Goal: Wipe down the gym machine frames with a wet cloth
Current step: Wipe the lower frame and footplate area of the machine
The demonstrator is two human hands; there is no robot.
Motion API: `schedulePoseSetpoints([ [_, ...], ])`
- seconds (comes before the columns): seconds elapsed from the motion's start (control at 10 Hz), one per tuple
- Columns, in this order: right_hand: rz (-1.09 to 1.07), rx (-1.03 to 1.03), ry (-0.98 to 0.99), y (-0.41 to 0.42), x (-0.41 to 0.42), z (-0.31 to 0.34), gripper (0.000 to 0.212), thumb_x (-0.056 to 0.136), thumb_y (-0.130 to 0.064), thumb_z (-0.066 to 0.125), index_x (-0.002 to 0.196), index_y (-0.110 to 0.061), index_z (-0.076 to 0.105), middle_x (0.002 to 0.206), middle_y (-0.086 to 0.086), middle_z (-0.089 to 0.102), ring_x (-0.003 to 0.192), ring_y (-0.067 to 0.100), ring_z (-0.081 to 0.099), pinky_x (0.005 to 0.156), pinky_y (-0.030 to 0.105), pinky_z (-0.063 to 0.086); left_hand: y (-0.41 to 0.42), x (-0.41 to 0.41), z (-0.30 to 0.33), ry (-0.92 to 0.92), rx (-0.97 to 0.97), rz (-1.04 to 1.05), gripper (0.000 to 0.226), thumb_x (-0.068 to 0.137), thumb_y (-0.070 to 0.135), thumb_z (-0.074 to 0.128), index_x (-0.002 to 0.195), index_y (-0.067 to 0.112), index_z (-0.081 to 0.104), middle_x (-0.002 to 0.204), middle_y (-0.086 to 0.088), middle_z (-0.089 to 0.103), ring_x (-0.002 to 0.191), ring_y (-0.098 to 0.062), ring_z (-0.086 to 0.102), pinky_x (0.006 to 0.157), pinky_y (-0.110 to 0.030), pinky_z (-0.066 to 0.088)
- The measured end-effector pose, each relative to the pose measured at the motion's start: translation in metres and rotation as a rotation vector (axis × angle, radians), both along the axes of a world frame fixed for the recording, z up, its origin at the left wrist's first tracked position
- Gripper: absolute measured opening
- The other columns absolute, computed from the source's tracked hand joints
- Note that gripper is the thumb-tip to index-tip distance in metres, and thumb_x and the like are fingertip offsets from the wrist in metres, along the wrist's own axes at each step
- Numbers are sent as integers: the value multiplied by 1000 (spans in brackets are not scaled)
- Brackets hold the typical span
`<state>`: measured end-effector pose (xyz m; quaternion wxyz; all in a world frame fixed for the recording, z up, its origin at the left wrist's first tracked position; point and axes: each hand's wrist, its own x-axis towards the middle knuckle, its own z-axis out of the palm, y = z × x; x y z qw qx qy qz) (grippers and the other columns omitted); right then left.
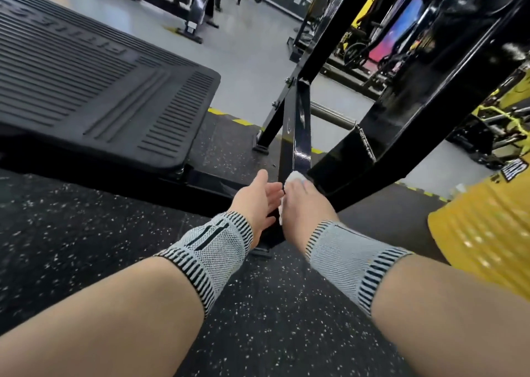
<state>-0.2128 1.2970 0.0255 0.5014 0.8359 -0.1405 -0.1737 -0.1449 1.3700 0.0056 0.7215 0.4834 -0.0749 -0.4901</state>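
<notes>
The right hand point(307, 201) has its grip clenched around a white cloth point(295, 177), pressed to the black frame post point(296, 135) low down, near its foot. The left hand point(258, 199), just beside it, is released, fingers straight, holding nothing. Above the grip the post glistens (likely already wiped); the thick slanted beam point(424, 95) right of the grip and the machines beyond look still to do.
</notes>
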Motion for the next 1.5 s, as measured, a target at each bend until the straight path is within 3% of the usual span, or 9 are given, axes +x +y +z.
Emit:
schedulePoseSetpoints([
  [0.1,-42,76,-9,-4,7,-8,53,99,-27,27,144,1,28,143,24,30,134,37,23,111,38,21,0,-5,4,-31,18,-12,56,100,50,27,129,12,57,132,1,59,121,-12,52,114,-42,31],
  [0.2,-18,251,-119,3,-2,25,36,94,-21,42,128,-9,45,130,15,44,118,30,43,74,18,30,3,-10,16,-96,25,-14,57,100,51,27,129,14,58,133,4,58,121,-12,52,112,-41,30],
  [0.5,132,-103,-134,31,-29,150,43,98,-31,27,118,-16,63,125,16,55,121,34,42,113,51,10,7,-25,94,-198,-197,-48,56,98,55,25,116,22,67,124,10,65,120,-10,54,114,-47,23],
  [0.7,361,-17,-695,22,-59,189,26,81,-18,48,79,-8,72,93,9,65,92,29,48,69,39,39,17,-48,151,-446,-331,-40,52,94,62,24,111,34,65,121,16,65,116,-4,56,111,-40,28],
  [0.9,546,121,-894,1,-85,223,22,78,-11,50,89,-9,69,107,5,58,84,27,54,55,34,50,20,-73,182,-871,-258,67,87,73,68,18,133,15,52,134,-19,53,126,-40,46,105,-56,35],
  [1.0,447,331,-1179,-14,-89,243,24,67,1,70,89,-9,67,107,4,48,91,29,53,54,37,52,20,-73,205,-937,-228,0,58,76,62,17,116,43,55,129,2,56,124,-24,49,104,-45,38],
  [1.2,534,345,-1200,-24,-87,287,25,71,6,70,94,-3,69,105,10,57,93,31,56,74,41,54,17,-68,243,-830,-232,8,45,76,73,30,85,43,62,107,21,61,114,-7,55,100,-41,37],
  [1.3,549,275,-1372,-22,-76,346,27,85,0,58,110,-5,66,120,8,54,112,26,48,95,30,40,15,-63,244,-789,-229,5,34,86,67,33,93,46,59,107,25,58,115,-6,54,102,-40,38],
  [1.5,621,356,-1318,-11,-80,266,32,90,-23,44,92,-9,72,112,4,59,105,23,47,93,30,42,14,-65,247,-772,-274,43,30,100,44,32,100,41,62,97,27,60,97,6,57,81,-29,40],
])
